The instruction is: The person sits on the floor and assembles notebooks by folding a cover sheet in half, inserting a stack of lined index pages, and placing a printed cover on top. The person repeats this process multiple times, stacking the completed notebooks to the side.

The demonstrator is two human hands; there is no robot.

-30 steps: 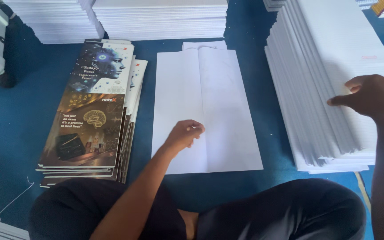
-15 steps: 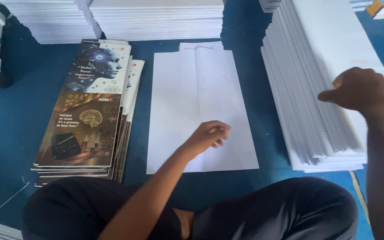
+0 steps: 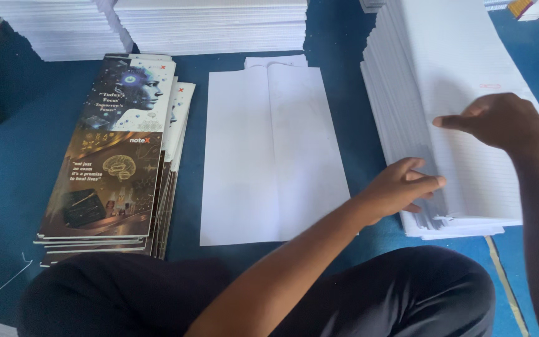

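A tall stack of white ruled sheets [image 3: 419, 68] stands on the blue floor at the right. My right hand [image 3: 500, 122] lies on top of it, fingers bent and pointing left. My left hand [image 3: 407, 187] reaches across my lap, and its fingertips press against the near left side of that stack, where a few sheet edges fan out. Neither hand clearly grips anything. A folded white sheet [image 3: 269, 156] lies flat in the middle, left of my left hand.
A pile of printed dark covers [image 3: 113, 156] with head and brain pictures lies at the left. More white paper stacks [image 3: 213, 25] line the far side. My dark-trousered legs [image 3: 407, 293] fill the bottom. A thin wire [image 3: 7, 281] lies at the lower left.
My left hand has left the flat white sheet and moved right to the side of the tall stack. My right hand has slid a little left on top of the stack.
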